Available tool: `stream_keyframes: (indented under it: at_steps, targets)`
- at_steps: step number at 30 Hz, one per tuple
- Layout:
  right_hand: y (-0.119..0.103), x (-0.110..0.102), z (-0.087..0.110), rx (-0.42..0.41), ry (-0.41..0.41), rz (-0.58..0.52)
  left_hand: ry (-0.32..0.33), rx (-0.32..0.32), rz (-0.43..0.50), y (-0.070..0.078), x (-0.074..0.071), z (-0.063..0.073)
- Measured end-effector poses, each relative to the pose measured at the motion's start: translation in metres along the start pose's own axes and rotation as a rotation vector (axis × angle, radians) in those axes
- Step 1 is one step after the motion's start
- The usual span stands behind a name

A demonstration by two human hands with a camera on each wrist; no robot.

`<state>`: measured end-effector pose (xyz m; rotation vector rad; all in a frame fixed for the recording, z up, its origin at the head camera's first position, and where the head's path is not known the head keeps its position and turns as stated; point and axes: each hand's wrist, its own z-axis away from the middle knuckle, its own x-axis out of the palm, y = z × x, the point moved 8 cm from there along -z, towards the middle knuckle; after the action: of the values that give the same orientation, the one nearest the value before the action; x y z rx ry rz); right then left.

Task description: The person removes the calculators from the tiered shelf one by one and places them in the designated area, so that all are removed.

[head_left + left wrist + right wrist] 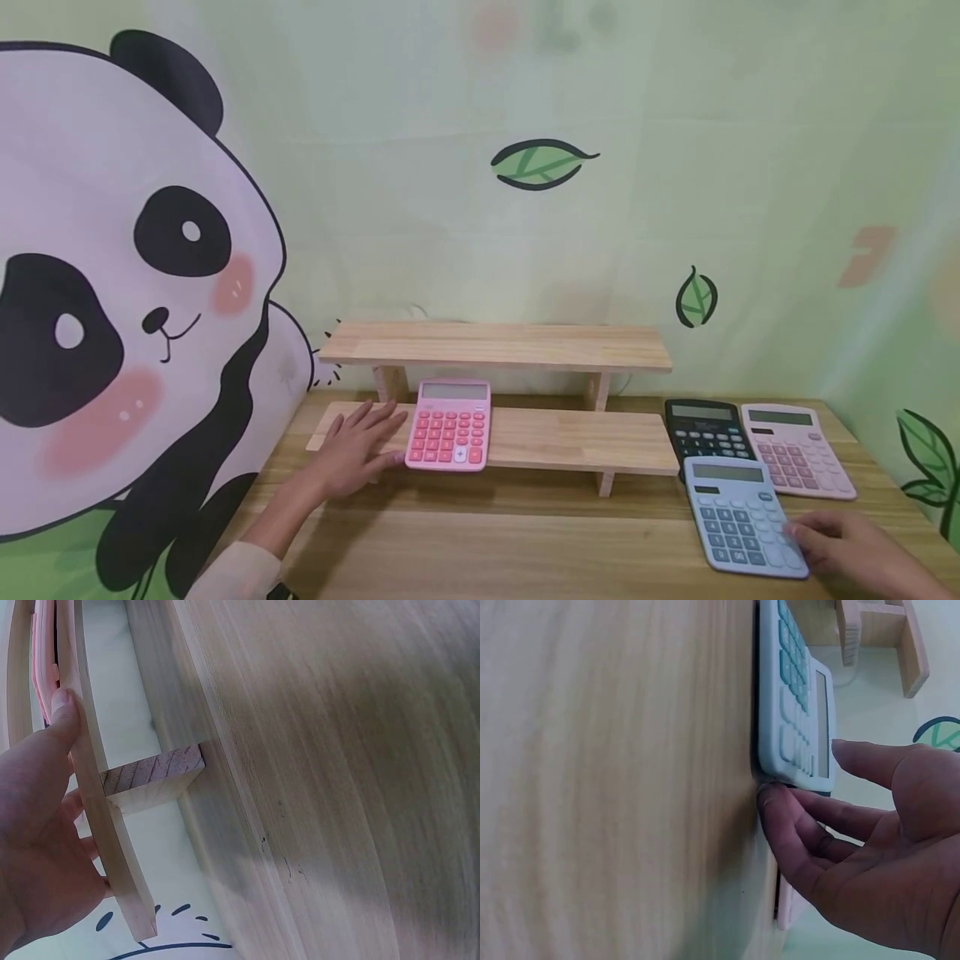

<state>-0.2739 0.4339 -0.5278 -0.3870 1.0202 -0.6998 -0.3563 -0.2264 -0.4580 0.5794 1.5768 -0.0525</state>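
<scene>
In the head view, a pink calculator (448, 425) leans on the lower wooden shelf, its bottom edge near the shelf's front. Beside it, my left hand (358, 446) rests on the shelf with fingers spread and thumb touching the calculator's lower left side. A light blue calculator (738, 517) lies at the front right, overlapping a black calculator (705, 425). My right hand (843, 546) pinches its right edge; in the right wrist view, the thumb (862, 759) is over the face side and curled fingertips (772, 799) are at the edge.
The two-tier wooden stand (495, 346) is at the back of the wooden table (480, 550). A light pink calculator (798, 450) lies right of the black one. Behind hangs a backdrop (420, 192) printed with a panda and leaves.
</scene>
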Motion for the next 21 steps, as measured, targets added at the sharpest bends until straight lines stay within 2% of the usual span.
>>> stream_keyframes:
  at_steps: [5, 12, 16, 21]
  targets:
    - [-0.012, -0.005, 0.005, -0.042, 0.042, 0.060, 0.003, 0.005, -0.002, 0.000, 0.001, 0.000]
    - [-0.069, -0.020, 0.023, -0.214, 0.242, 0.184, -0.002, 0.001, 0.004, 0.000, 0.001, 0.000]
    - [-0.103, -0.012, 0.032, -0.266, 0.230, 0.153, 0.000, -0.002, 0.006, 0.000, 0.001, 0.001]
    - [-0.144, 0.012, 0.036, -0.344, 0.187, 0.094, 0.002, -0.004, 0.008, -0.001, 0.001, 0.000]
